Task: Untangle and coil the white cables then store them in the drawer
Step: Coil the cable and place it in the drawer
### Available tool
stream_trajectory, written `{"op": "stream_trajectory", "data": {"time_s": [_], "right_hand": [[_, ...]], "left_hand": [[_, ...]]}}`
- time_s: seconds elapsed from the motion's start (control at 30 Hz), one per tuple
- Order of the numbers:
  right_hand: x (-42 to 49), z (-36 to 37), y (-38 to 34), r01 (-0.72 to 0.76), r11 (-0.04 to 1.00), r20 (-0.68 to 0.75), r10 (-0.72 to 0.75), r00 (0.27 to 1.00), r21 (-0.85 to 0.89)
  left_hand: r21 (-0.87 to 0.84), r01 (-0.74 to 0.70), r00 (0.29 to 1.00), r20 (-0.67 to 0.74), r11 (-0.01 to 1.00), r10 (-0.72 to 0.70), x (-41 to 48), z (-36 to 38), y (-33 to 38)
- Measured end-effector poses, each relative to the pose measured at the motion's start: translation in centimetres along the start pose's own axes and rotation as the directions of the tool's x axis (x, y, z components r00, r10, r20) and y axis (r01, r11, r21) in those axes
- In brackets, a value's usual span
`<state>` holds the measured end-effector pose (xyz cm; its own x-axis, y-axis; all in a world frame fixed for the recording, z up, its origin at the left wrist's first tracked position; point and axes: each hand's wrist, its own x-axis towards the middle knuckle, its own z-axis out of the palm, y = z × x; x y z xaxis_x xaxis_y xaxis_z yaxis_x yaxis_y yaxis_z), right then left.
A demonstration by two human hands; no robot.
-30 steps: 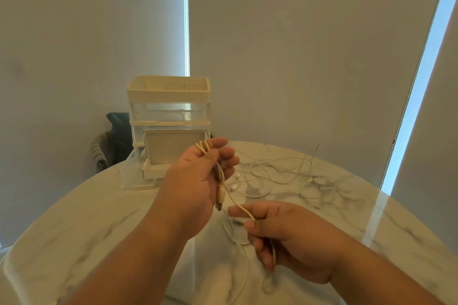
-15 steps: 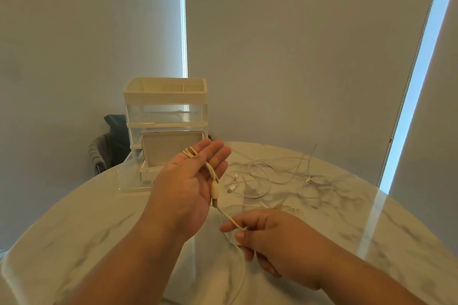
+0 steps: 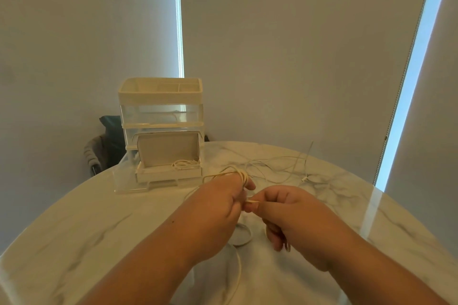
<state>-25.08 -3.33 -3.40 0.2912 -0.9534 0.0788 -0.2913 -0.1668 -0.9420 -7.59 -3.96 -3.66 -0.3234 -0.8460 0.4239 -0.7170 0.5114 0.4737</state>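
White cable (image 3: 242, 176) is wound in several turns round the fingers of my left hand (image 3: 220, 208), which are curled in towards the palm and hold the loops bunched near the fingertips. The back of that hand faces me, so I cannot see how tightly the palm side closes. My right hand (image 3: 293, 215) sits just beside it, almost touching, thumb and forefinger pinched on a short end of the same cable; the other fingers are curled loosely beneath and hold nothing I can make out. Between the two hands the cable runs roughly level, left to right. The turns lie across my left fingers. A slack strand (image 3: 238, 275) trails below the hands along the marble table (image 3: 74, 238) towards me.

Beyond my hands the bottom drawer (image 3: 168, 174) of the clear drawer unit (image 3: 161, 111) stands pulled open, with a coiled cable (image 3: 186, 164) lying in it. To the right of it, loose cables (image 3: 285, 168) sprawl in thin tangled loops over the far side of the table. A dark chair (image 3: 106, 148) shows behind the unit
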Motion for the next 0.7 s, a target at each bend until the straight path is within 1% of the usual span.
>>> {"op": "stream_trajectory", "data": {"time_s": [0.07, 0.1, 0.13, 0.2, 0.23, 0.3, 0.33, 0.4, 0.47, 0.57, 0.7], "right_hand": [[0.1, 0.0, 0.2, 0.028, 0.999, -0.017, -0.029, 0.999, -0.041], [0.1, -0.1, 0.2, 0.051, 0.998, -0.02, -0.052, 0.998, -0.044], [0.1, -0.2, 0.2, 0.075, 0.997, -0.02, -0.076, 0.997, -0.006], [0.1, -0.7, 0.1, 0.119, 0.983, -0.011, -0.119, 0.993, 0.138], [0.1, -1.0, 0.0, 0.144, 0.961, -0.002, -0.148, 0.989, 0.238], [0.1, -1.9, -0.2, 0.222, 0.883, 0.022, -0.253, 0.967, 0.413], [0.1, -2.3, -0.2, 0.262, 0.848, 0.042, -0.316, 0.948, 0.461], [0.1, -2.5, 0.0, 0.312, 0.82, 0.074, -0.392, 0.917, 0.481], [0.2, -2.4, 0.3, 0.34, 0.853, 0.076, -0.4, 0.914, 0.396], [0.3, -2.3, 0.5, 0.337, 0.926, 0.034, -0.348, 0.937, 0.172], [0.6, -2.9, 0.9, 0.232, 0.968, -0.011, -0.234, 0.972, -0.098]], "left_hand": [[-0.03, 0.005, 0.999, 0.041, 1.0, -0.004, -0.1, -0.1, 0.3], [-0.016, 0.015, 0.998, 0.064, 1.0, -0.014, -0.1, -0.1, 0.3], [0.013, 0.028, 0.995, 0.092, 1.0, -0.029, -0.1, -0.2, 0.2], [0.061, 0.061, 0.989, 0.133, 0.996, -0.069, 0.0, -0.4, -0.2], [0.084, 0.083, 0.986, 0.139, 0.993, -0.094, 0.1, -0.5, -0.4], [0.135, 0.111, 0.985, 0.117, 0.985, -0.127, 0.2, -0.5, -0.9], [0.159, 0.118, 0.986, 0.101, 0.98, -0.135, 0.3, -0.5, -1.2], [0.182, 0.12, 0.987, 0.082, 0.976, -0.136, 0.3, -0.3, -1.4], [0.19, 0.108, 0.99, 0.066, 0.976, -0.122, 0.3, -0.1, -1.4], [0.173, 0.111, 0.993, 0.028, 0.979, -0.117, 0.3, 0.0, -1.6], [0.039, 0.156, 0.983, -0.108, 0.987, -0.151, 0.4, -0.5, -1.9]]}}
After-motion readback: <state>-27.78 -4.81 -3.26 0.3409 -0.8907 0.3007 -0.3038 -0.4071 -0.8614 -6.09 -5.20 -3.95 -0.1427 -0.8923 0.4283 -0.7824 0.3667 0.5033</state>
